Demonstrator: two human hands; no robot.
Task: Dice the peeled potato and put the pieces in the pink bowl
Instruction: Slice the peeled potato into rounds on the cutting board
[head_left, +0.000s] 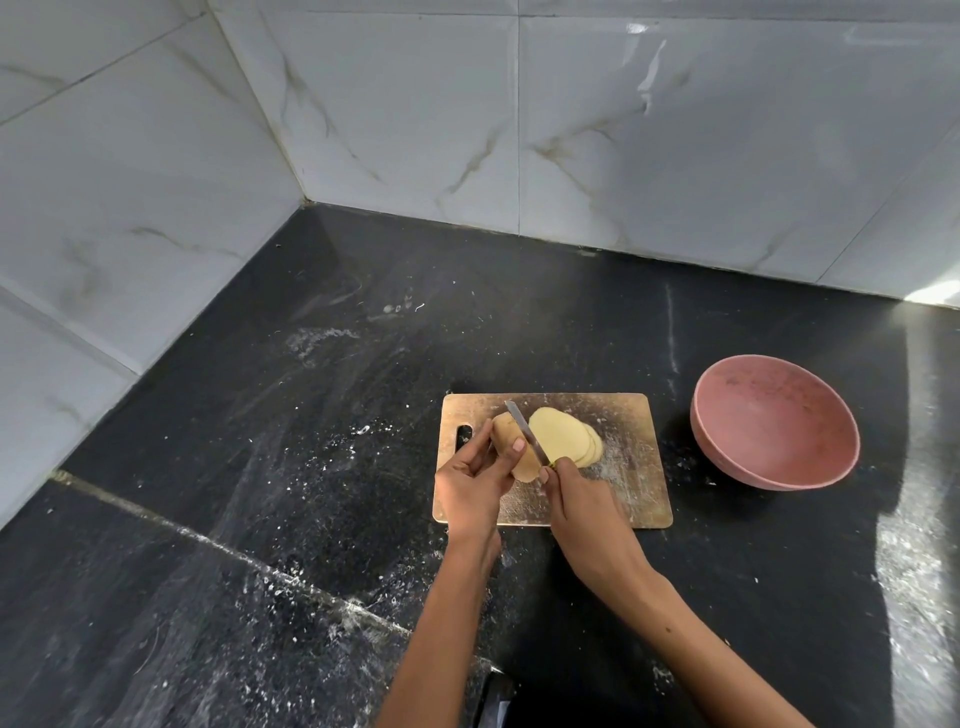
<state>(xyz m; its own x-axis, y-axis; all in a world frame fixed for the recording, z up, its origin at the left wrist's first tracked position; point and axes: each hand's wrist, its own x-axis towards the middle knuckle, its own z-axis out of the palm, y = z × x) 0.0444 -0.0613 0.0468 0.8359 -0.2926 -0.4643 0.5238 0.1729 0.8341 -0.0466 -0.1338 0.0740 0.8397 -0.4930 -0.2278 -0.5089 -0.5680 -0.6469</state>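
Nearest to us, a dark object (496, 699) at the bottom edge between our forearms is cut off and we cannot tell what it is. Our right hand (582, 499) has its grip closed around the handle of a knife (527, 434); the handle is almost wholly hidden inside the fist, with only a small yellowish bit showing at the thumb. Our left hand (475, 483) steadies the uncut part of the potato (511, 441), thumb and fingers curled against its left side and near end, so that the grip covers part of it. The blade stands slanted between this piece and the slices (563, 434), which lean fanned out to the right, overlapping one another; how many there are is hard to make out. All of this sits on the left half of a wooden cutting board (623, 483), whose handle slot shows just beside our left fingers. The board lies on the black tabletop (311, 415), dusted with white specks. To the right of the board, apart from it, stands the pink bowl (774, 431), with no potato pieces in it. Beyond rise the white marbled wall tiles (467, 130).
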